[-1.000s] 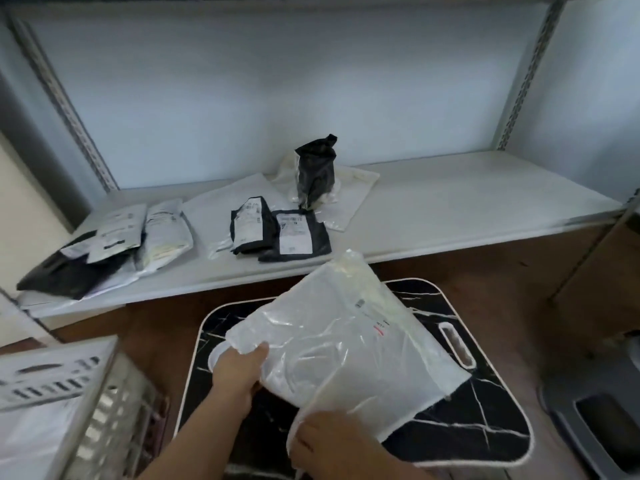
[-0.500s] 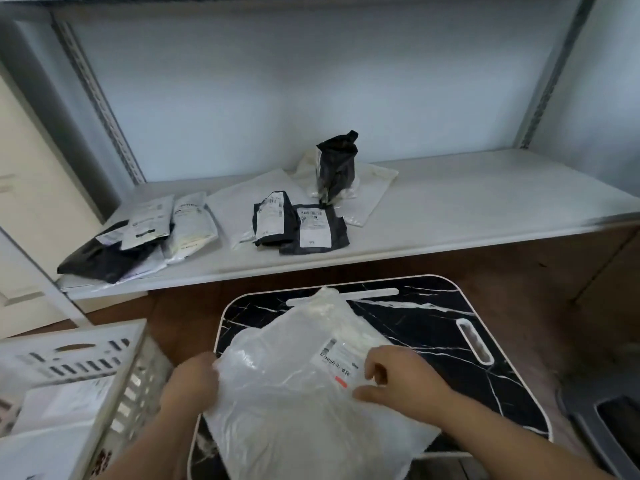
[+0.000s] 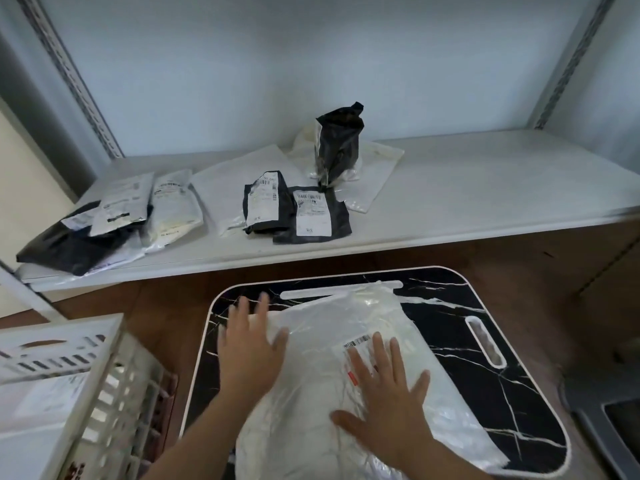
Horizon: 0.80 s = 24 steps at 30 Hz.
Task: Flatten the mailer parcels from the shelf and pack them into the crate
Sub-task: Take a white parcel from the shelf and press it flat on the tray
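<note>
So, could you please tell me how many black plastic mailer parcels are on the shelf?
4: one upright at the back, two labelled mid-shelf, one under the left pile; others may be hidden.

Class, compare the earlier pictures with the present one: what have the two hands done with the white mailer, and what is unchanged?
The white mailer, held up a second ago, now lies on the black marbled board. Left hand and right hand let go and press it with flat fingers. The parcels on the shelf stayed put.
</note>
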Each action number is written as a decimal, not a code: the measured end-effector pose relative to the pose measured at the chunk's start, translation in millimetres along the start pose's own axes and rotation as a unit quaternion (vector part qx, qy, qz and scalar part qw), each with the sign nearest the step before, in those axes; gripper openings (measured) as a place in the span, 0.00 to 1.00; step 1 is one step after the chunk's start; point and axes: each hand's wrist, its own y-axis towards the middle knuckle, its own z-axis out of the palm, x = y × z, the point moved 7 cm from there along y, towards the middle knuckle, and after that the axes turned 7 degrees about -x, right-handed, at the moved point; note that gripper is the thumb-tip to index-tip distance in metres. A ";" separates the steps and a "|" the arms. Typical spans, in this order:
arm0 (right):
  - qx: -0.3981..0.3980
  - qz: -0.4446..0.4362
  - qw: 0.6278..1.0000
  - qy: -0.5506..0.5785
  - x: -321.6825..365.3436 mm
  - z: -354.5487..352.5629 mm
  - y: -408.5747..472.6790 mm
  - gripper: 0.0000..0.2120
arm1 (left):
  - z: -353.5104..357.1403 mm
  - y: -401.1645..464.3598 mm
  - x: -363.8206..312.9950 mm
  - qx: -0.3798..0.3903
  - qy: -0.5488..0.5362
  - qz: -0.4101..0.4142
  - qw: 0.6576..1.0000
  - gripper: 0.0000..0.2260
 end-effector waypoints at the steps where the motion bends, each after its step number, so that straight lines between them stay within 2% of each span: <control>1: -0.004 -0.002 1.000 0.000 3.6 2.6 1.0 0.44 | 15.0 -12.5 -4.2 0.020 0.043 0.033 0.998 0.32; 6: -0.045 -0.120 0.991 -0.047 28.7 5.2 3.1 0.32 | 68.9 -66.9 -8.2 0.069 0.114 0.082 0.988 0.26; 12: -0.021 -0.131 0.989 -0.072 19.3 29.3 8.8 0.32 | 96.2 -76.8 -1.4 0.071 0.125 0.116 0.983 0.25; 24: 0.014 -0.122 0.989 -0.081 13.6 49.3 18.4 0.34 | 119.9 -70.6 1.5 0.082 0.107 0.120 0.984 0.26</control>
